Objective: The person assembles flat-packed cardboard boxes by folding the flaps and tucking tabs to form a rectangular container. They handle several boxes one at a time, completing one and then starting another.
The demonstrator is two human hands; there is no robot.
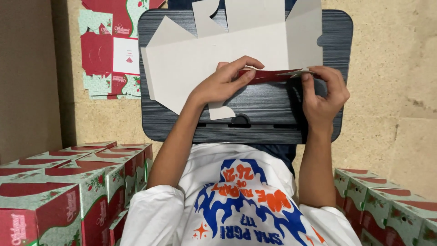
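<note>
- Two hands, centre frame: left hand [225,82] and right hand [324,93], fingers pinching the red flap edge of a flat carton blank [218,50].
- Blank lay grey side up on a dark tabletop [255,123].
- Risk: uneven pressure could crease the flap crookedly or tear it.
- Finished boxes [68,182] were stacked lower left.

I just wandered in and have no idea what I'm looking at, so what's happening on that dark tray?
A person is folding a flat cardboard box blank, grey side up, on a dark lap tray. The left hand and right hand both pinch its near edge, where a red printed flap is turned up. More flat blanks lie on the floor beyond the tray, and finished red and green boxes are stacked at both sides of the person.
</note>
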